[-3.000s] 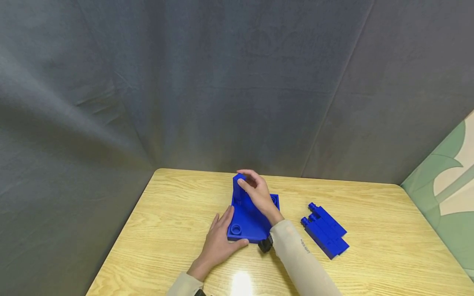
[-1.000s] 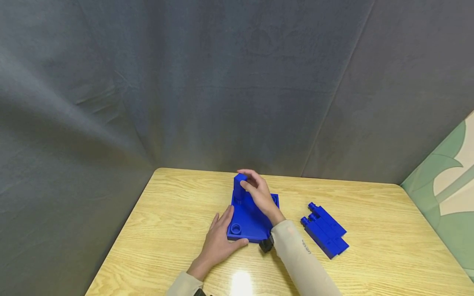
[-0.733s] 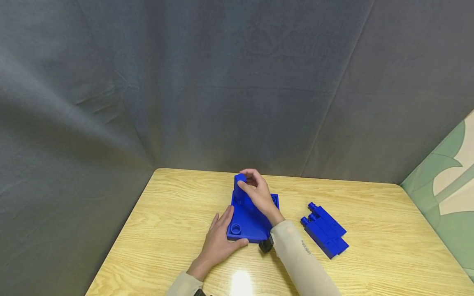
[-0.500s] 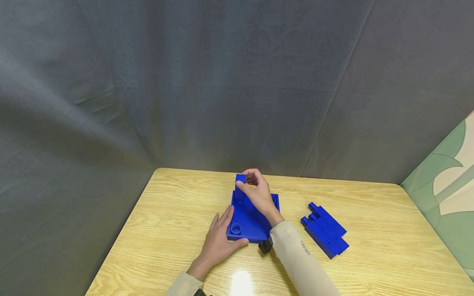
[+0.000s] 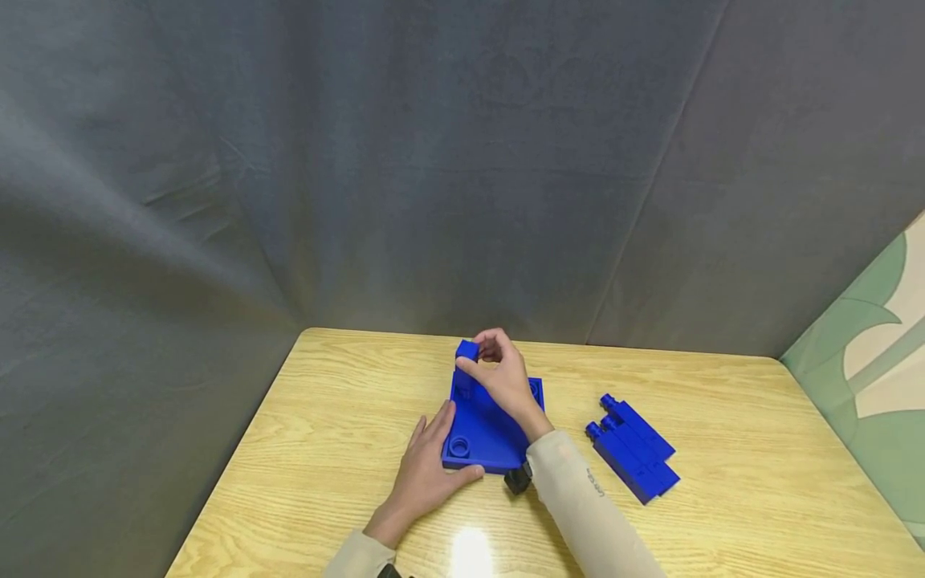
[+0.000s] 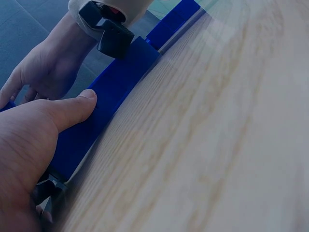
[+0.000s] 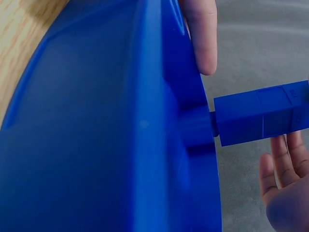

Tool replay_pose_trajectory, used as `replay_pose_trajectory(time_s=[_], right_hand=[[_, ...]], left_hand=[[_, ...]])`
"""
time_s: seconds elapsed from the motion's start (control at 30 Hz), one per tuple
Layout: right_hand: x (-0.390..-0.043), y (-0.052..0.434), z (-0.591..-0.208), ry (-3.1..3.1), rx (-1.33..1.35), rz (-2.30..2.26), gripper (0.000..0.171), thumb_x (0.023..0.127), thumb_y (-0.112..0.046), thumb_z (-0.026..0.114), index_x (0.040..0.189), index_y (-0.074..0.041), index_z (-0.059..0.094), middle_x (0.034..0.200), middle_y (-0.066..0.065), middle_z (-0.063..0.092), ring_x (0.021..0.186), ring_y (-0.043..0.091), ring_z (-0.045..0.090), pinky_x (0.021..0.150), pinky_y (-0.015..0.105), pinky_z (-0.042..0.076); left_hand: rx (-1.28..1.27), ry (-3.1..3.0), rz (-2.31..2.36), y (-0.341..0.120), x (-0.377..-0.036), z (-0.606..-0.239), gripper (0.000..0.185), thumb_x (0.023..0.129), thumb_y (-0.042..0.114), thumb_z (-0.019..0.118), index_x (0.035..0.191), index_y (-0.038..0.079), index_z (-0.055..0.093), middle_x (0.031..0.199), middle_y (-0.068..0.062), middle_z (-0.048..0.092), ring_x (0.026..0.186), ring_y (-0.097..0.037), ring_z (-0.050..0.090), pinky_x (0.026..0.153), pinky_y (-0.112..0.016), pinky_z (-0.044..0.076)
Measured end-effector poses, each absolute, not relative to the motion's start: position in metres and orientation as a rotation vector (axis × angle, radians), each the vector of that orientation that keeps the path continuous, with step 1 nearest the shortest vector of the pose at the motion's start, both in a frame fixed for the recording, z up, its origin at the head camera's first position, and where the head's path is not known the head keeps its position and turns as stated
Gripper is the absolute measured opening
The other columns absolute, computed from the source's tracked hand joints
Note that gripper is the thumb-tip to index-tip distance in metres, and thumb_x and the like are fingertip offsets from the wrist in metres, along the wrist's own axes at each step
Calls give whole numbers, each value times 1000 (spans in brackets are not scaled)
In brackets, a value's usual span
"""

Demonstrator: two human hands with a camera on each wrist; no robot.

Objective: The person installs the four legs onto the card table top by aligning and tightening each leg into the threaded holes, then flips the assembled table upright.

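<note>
Blue square-section post (image 5: 465, 380) stands roughly upright at the upper-left corner of a blue square base (image 5: 487, 429), just below the head view's centre; in the right wrist view its narrow neck meets a round socket (image 7: 195, 126). The right hand (image 5: 504, 379) pinches the post near its top, thumb against fingers. The left hand (image 5: 425, 474) is spread, fingers along the base's left edge, thumb at its lower edge. Three similar posts (image 5: 636, 453) lie at lower right on the wooden table (image 5: 325, 425).
</note>
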State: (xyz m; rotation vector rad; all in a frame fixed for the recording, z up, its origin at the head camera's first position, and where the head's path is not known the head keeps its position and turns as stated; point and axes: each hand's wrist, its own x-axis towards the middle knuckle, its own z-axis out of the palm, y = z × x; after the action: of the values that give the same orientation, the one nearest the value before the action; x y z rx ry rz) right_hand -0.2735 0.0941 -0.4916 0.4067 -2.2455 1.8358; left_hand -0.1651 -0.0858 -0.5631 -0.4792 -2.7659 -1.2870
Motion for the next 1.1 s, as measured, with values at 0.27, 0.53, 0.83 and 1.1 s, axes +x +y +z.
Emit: replay_pose_trajectory(time_s=[0.27,0.53,0.83,1.1], right_hand=[[-278,104,-494,-2207,657,2017,46,114,-11,56,159,-1,54,154,30,59,145,40,56,120,51,48],[-276,107,-496,-2205,822,2086,47,117,-12,47,162,0,52,159,29,58,152,38,53,120,47,45],[-277,105,-498,-2247,682,1979,41,114,-12,61,154,-4,63,157,22,61,144,34,60,121,36,49],[-274,100,-496,-2290,514,1782,37,105,-13,78,140,-6,69,133,15,74,120,30,70,109,42,57]], left_hand=[[-489,-2745,-1292,-85,-166,-563,115,88,57,88,173,2,33,179,-16,35,165,-50,26,136,-66,17],[-469,-2764,-1311,-85,-166,-563,116,89,60,86,174,4,31,180,-15,33,166,-53,22,135,-70,17],[-468,-2779,-1306,-85,-164,-563,115,89,60,86,175,7,30,181,-12,32,166,-53,22,134,-71,18],[-462,-2763,-1307,-86,-164,-563,116,88,58,88,175,5,32,180,-14,33,165,-55,23,133,-73,20]])
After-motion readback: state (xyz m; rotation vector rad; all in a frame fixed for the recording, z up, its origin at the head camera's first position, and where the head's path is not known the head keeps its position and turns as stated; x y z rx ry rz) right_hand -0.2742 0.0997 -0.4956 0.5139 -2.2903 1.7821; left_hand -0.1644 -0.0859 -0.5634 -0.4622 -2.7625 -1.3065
